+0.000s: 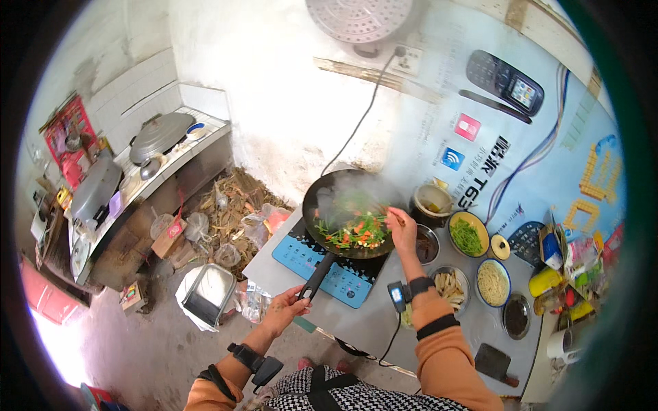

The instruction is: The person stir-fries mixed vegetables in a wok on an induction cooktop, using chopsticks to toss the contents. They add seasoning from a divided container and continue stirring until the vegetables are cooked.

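A dark frying pan [321,226] sits on a blue-and-black induction cooker [349,291]. Steam rises from the sliced green and orange vegetables [353,231] in it. My left hand [284,309] grips the end of the pan's black handle. Over the pan's right rim, the fingers of my right hand [402,229] are closed; what they hold is too thin and veiled by steam to name. Right of that hand are a metal bowl of dark liquid [428,244], a bowl of green strips [467,236] and a plate of pale slices [451,286].
A bowl of pale shreds [493,282], a dark dish [516,316] and a cleaver [493,363] lie along the table's right side. A pot [432,204] stands behind. Colourful packages [562,274] crowd the right edge. A power cord [367,113] runs down the wall behind the pan.
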Demonstrator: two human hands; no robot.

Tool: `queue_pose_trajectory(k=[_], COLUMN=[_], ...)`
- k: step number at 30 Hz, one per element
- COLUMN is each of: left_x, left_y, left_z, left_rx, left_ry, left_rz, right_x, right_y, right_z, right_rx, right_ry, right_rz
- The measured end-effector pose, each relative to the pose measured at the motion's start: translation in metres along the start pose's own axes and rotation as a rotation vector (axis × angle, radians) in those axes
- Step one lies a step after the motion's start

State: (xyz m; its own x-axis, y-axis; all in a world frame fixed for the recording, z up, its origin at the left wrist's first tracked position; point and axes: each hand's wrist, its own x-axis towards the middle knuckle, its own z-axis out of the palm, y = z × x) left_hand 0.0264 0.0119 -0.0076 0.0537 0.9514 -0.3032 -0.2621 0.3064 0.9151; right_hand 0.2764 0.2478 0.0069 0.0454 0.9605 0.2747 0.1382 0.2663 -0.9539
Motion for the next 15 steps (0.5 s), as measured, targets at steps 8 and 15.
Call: queue_pose_trajectory(k=[8,15], left_x=[0.002,0.01], left_y=[0.003,0.004], left_z=[-0.008,-0.012], left_rx=[0.11,-0.004], left_ry=[0.072,-0.018], left_rz=[-0.024,-0.011], right_x=[-0.033,-0.061], right_y=[-0.005,-0.022], right_z=[-0.008,-0.021], right_rx=[-0.153,-0.355], right_ry=[-0.201,0.035], right_rz=[-0.216,-0.128])
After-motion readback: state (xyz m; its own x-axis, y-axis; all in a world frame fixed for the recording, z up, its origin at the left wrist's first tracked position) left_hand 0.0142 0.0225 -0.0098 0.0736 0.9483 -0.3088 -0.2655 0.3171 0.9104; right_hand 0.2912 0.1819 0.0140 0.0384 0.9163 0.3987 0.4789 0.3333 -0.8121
